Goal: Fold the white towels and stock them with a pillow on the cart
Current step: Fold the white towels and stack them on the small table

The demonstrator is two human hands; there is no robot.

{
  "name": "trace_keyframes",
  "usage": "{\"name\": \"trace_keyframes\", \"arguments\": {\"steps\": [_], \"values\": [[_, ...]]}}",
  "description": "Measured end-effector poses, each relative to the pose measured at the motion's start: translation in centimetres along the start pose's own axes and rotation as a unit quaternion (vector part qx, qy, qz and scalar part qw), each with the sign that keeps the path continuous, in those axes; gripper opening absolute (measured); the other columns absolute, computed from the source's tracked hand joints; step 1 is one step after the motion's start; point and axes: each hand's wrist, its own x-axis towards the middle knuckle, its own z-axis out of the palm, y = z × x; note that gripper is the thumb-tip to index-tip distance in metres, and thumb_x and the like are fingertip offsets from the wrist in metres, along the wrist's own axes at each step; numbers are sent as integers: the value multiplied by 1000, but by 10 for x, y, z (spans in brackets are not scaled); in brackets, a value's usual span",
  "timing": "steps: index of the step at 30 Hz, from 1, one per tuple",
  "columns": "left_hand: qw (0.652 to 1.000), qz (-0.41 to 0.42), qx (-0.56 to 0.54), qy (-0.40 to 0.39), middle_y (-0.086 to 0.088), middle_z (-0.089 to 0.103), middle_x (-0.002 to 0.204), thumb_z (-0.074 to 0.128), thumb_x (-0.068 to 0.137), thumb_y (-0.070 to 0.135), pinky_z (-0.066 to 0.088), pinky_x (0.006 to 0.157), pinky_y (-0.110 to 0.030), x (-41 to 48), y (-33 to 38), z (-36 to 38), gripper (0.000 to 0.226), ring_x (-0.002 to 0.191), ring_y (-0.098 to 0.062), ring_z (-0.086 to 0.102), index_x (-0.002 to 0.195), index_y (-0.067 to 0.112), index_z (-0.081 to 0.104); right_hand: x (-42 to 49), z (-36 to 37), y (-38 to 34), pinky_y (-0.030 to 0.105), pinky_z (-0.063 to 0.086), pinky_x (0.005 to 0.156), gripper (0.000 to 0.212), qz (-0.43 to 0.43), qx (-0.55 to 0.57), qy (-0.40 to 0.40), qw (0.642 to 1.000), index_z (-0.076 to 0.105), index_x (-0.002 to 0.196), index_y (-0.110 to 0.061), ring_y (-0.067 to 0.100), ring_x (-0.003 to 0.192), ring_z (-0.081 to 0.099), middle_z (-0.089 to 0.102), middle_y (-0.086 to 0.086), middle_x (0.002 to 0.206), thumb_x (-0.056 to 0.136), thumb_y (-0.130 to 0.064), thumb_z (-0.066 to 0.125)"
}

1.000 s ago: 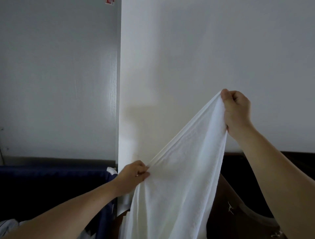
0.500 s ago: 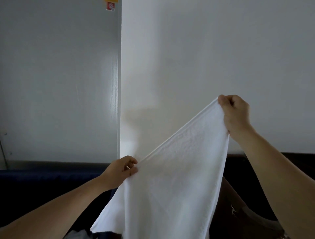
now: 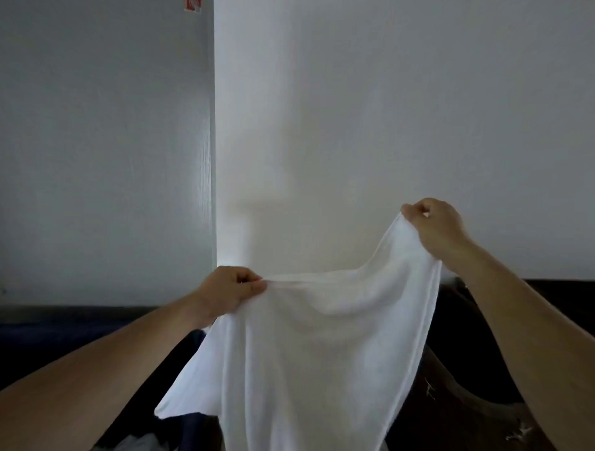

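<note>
Head view: towel (image 3: 322, 354) slacker, right hand (image 3: 435, 229) lower

towel (image 3: 309, 354) bottom cut off, sticker (image 3: 192, 4) clipped

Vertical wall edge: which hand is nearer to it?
Left. The left hand sits at the foot of the vertical wall edge; the right hand is well off to its right.

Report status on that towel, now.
Left hand and right hand pinch the towel by its top edge, right higher. Towel hangs spread, unfolded. Nothing blocking it.
</note>
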Motion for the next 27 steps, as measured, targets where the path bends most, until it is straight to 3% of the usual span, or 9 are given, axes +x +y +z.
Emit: {"name": "trace_keyframes", "arguments": {"steps": [2, 5, 7, 9, 11, 13, 16, 21, 27], "values": [[997, 56, 47, 11, 8, 71, 71, 77, 86, 26, 48, 55, -15, 10, 38, 12, 10, 60, 0, 62, 79, 18, 76, -18, 14, -14, 31, 44, 68, 28, -63, 29, -41, 997, 69, 97, -5, 24, 88, 63, 69, 7, 90, 98, -32, 61], [983, 142, 120, 17, 11, 69, 70, 75, 84, 26, 43, 50, -8, 15, 84, 34, 10, 55, 8, 57, 77, 19, 76, -51, 38, -39, 24, 43, 96, 31, -85, 129, -142, 978, 67, 121, -9, 14, 112, 61, 69, 1, 118, 99, -30, 60], [976, 172, 137, 3, 9, 71, 75, 73, 85, 26, 45, 53, -11, 12, 99, 46, 10, 64, 3, 62, 78, 20, 77, -68, 53, -43, 33, 47, 96, 24, -48, 176, -189, 965, 68, 103, -13, 21, 109, 64, 70, 4, 116, 100, -34, 56], [972, 183, 147, -3, 4, 73, 78, 70, 86, 23, 47, 57, -15, 10, 103, 54, 12, 71, -8, 66, 81, 15, 77, -81, 63, -42, 37, 49, 84, 27, -13, 212, -201, 956, 61, 84, -18, 20, 87, 62, 67, 0, 92, 100, -37, 53], [972, 179, 154, -5, -1, 74, 80, 68, 86, 19, 47, 57, -15, 8, 100, 59, 13, 73, -14, 67, 83, 10, 77, -88, 71, -40, 32, 45, 73, 29, 3, 219, -185, 958, 53, 77, -22, 13, 76, 52, 57, -6, 80, 101, -38, 50], [974, 166, 150, -13, -3, 73, 77, 67, 86, 18, 48, 56, -19, 7, 94, 63, 15, 69, -14, 65, 80, 8, 76, -91, 77, -37, 29, 39, 67, 28, -14, 155, -157, 975, 48, 78, -23, 12, 75, 51, 54, -8, 78, 101, -38, 47], [978, 152, 139, -25, 7, 61, 59, 66, 87, 21, 38, 46, -12, 5, 84, 66, 25, 50, -3, 50, 63, 14, 68, -92, 86, -34, 35, 37, 69, 27, -72, 34, -122, 989, 42, 85, -19, 24, 79, 55, 56, -3, 78, 104, -38, 39], [988, 118, 60, -75, 6, 68, 70, 69, 90, 32, 48, 57, -20, -2, 73, 66, 20, 62, -6, 59, 74, 22, 71, -84, 88, -33, 36, 37, 65, 29, -133, -15, -61, 989, 39, 89, -14, 30, 71, 56, 51, -4, 67, 105, -38, 36], [969, 123, 194, -88, 9, 55, 65, 60, 96, 33, 35, 51, -12, -3, 47, 54, 28, 58, -7, 49, 71, 20, 59, -57, 69, -34, 40, 42, 70, 27, -149, 4, 23, 989, 39, 90, -17, 41, 85, 60, 62, 10, 84, 104, -41, 41]]}}
